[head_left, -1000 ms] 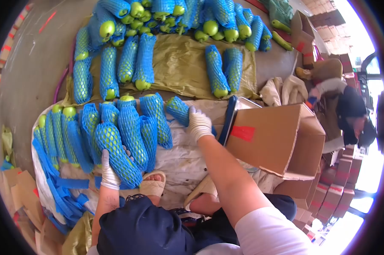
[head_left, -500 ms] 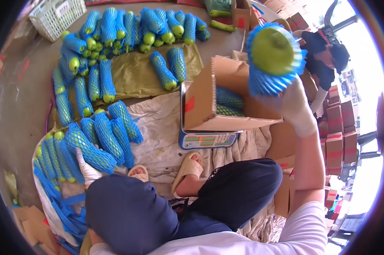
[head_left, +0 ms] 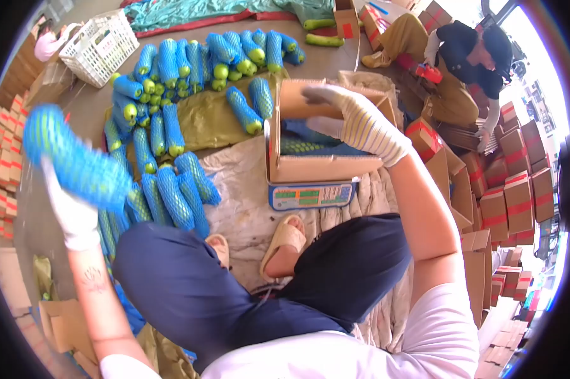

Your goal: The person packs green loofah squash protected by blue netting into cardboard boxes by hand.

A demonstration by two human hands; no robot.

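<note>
My left hand [head_left: 72, 211], in a white glove, is raised at the left, its fingers closed on a long green gourd [head_left: 77, 161] in a blue foam net sleeve. The gourd is tilted and slightly blurred. My right hand [head_left: 364, 123], in a striped glove, is over the open cardboard box [head_left: 326, 169], fingers apart, with nothing in it. Netted gourds [head_left: 304, 148] lie inside the box, partly hidden by its walls. Under the box is a blue-and-white scale [head_left: 311, 196] with a display panel. More netted gourds [head_left: 174, 199] lie in a row near my left knee.
A large pile of netted gourds [head_left: 219, 54] lies beyond, partly on a tan sheet [head_left: 203, 123]. At the back left is a white plastic basket [head_left: 100, 50]. A co-worker [head_left: 468, 63] crouches at the right, near stacked cardboard boxes [head_left: 512, 202].
My left hand has lifted a gourd from the near row and swung it left and up. The gourd my right hand held is no longer in it; that hand has moved left over the box.
</note>
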